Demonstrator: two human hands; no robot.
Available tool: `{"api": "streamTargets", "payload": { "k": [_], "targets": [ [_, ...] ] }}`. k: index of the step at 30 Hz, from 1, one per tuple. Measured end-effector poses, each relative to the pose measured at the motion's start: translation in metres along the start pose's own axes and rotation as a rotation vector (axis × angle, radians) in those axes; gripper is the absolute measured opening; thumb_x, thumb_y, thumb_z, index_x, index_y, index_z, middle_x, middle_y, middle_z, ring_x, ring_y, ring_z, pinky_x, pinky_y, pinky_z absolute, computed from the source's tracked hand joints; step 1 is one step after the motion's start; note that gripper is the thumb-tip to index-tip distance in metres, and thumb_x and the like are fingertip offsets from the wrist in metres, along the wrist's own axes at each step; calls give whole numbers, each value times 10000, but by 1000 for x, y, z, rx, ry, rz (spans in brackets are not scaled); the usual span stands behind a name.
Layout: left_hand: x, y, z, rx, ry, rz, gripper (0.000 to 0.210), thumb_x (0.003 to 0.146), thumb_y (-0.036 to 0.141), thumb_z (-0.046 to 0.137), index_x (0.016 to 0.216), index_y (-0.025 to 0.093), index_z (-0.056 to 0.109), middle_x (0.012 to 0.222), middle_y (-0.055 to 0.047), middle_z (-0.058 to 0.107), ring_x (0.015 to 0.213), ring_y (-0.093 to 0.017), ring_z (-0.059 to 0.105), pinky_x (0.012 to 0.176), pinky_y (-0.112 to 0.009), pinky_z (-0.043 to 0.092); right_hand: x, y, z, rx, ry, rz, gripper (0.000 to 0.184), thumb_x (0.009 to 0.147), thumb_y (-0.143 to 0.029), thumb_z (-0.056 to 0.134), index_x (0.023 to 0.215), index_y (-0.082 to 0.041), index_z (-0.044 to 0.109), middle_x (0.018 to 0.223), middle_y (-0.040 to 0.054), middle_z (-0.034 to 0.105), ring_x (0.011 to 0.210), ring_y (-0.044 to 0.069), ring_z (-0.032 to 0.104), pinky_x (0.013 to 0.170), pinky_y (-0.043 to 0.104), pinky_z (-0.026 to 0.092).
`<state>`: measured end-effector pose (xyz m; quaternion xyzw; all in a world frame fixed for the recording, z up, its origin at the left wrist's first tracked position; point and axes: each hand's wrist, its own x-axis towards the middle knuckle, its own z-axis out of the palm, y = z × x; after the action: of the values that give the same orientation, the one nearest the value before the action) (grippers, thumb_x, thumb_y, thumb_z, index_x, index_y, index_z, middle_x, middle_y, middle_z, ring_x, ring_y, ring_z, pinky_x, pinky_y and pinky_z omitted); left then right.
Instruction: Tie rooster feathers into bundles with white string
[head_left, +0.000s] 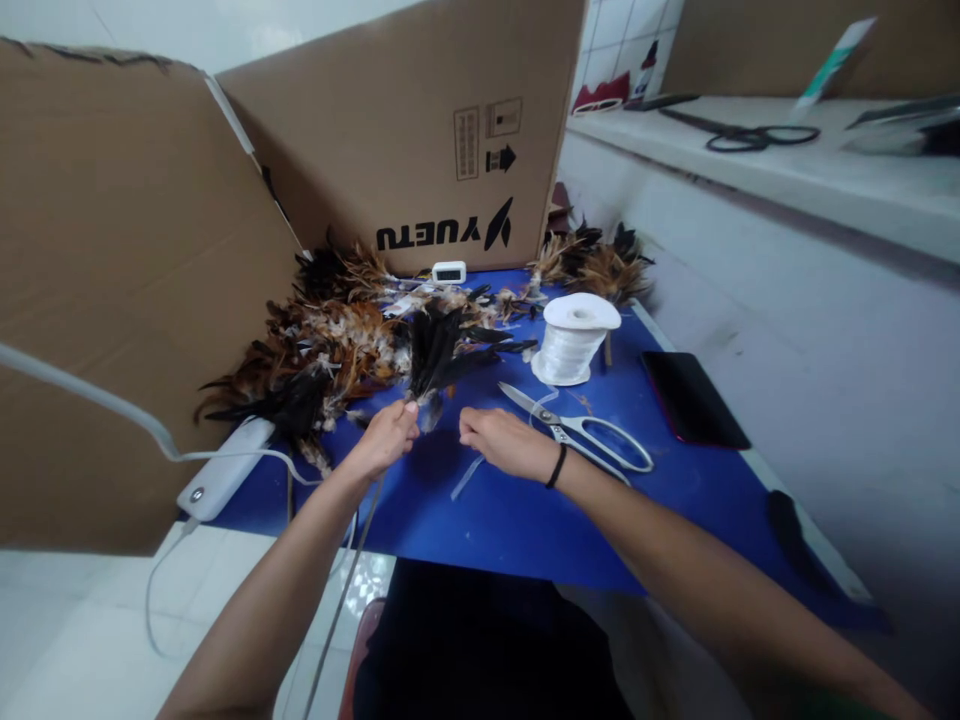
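Black feathers (433, 350) fan upward from my left hand (391, 436), whose fingers pinch the bunch at its base. My right hand (504, 440) is closed a short way to the right; what its fingers hold, if anything, is hidden. A thin whitish ribbon (468, 477) shows below that hand and again beyond it, near the spool; whether the hand grips it I cannot tell. Scissors (581, 430) with pale handles lie just right of my right hand, blades partly apart. Behind them stands a white spool (574, 340) wound with ribbon.
Brown and black feathers (337, 345) are heaped along the left and back of the blue table (495, 535). Cardboard panels (390, 130) wall the left and back. A phone (694, 398) lies at right, a white power strip (225, 470) at left. Black scissors (757, 137) rest on the ledge.
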<state>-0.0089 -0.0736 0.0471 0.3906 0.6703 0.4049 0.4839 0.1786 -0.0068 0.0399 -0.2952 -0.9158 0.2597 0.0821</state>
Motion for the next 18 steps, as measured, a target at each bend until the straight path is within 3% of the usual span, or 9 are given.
{"api": "streamTargets", "payload": {
  "k": [2, 6, 9, 13, 16, 18],
  "targets": [
    [-1, 2, 1, 22, 30, 13, 348, 851, 456, 531, 698, 182, 378, 532, 73, 391, 364, -18, 286, 372, -164, 182, -1, 2, -3, -10, 3, -5, 38, 869, -188, 540, 878, -176, 575, 811, 24, 615, 701, 131, 541, 630, 243, 324],
    [-3, 3, 2, 0, 14, -1, 359, 867, 453, 508, 688, 184, 352, 529, 79, 381, 343, -8, 277, 354, -146, 165, -7, 4, -3, -145, -108, -65, 231, 768, -273, 685, 951, -166, 595, 987, 75, 580, 881, 197, 548, 741, 279, 379],
    [-4, 2, 2, -13, -4, -19, 327, 889, 410, 481, 693, 186, 345, 535, 77, 384, 338, -8, 275, 351, -143, 157, -13, 6, -3, -147, -177, -118, 228, 767, -303, 689, 929, -165, 610, 983, 77, 564, 927, 212, 533, 821, 310, 393],
    [-5, 2, 1, -45, -32, -25, 306, 885, 392, 487, 705, 187, 349, 543, 74, 387, 337, -11, 281, 353, -143, 155, -26, 9, -8, -29, -171, -160, 217, 889, -345, 531, 968, -160, 613, 974, 77, 569, 951, 195, 528, 879, 325, 387],
    [-4, 1, 1, -64, -49, -42, 312, 882, 394, 491, 700, 189, 342, 541, 74, 387, 338, -10, 273, 355, -142, 150, -39, 10, -10, -51, -165, -166, 253, 812, -371, 639, 948, -159, 620, 989, 79, 566, 949, 208, 512, 864, 342, 383],
    [-5, 1, 2, -73, -57, -47, 318, 880, 397, 496, 697, 189, 341, 538, 75, 383, 340, -9, 266, 357, -140, 150, -46, 11, -7, -101, -174, -179, 162, 790, -314, 670, 848, -169, 627, 966, 65, 571, 926, 204, 503, 836, 341, 374]
  ]
}}
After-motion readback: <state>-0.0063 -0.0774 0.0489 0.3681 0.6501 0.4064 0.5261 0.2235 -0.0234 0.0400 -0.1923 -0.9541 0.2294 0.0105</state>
